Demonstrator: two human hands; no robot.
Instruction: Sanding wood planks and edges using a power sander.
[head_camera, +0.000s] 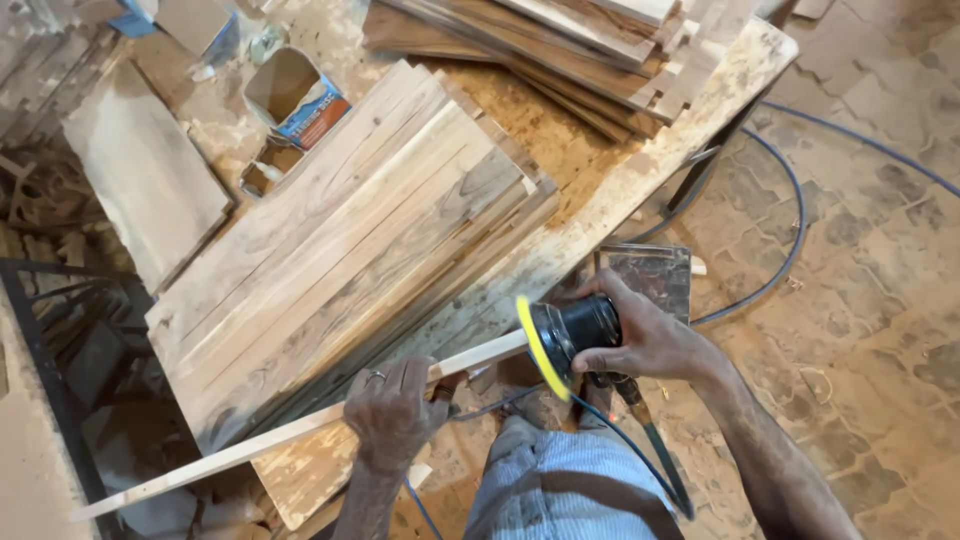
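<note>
Left hand (392, 408) grips a long pale wooden strip (290, 432); right hand (650, 338) clasps a black yellow-padded disc sander (565, 338) against its end.

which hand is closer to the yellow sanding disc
Right. The right hand grips the sander right behind the yellow disc; the left hand holds the wooden strip further along.

A wide stack of wooden boards (350, 250) lies slantwise on the dusty workbench (640, 185). Beyond that stack, at the bench's far end, rests a second pile of planks (560, 50). Left of the stack lies a single broad board (145, 170), and just above its upper left corner stands an open cardboard box (295, 95). Right of it, off the bench, a blue hose (790, 220) curves over the paved floor (880, 300).
</note>
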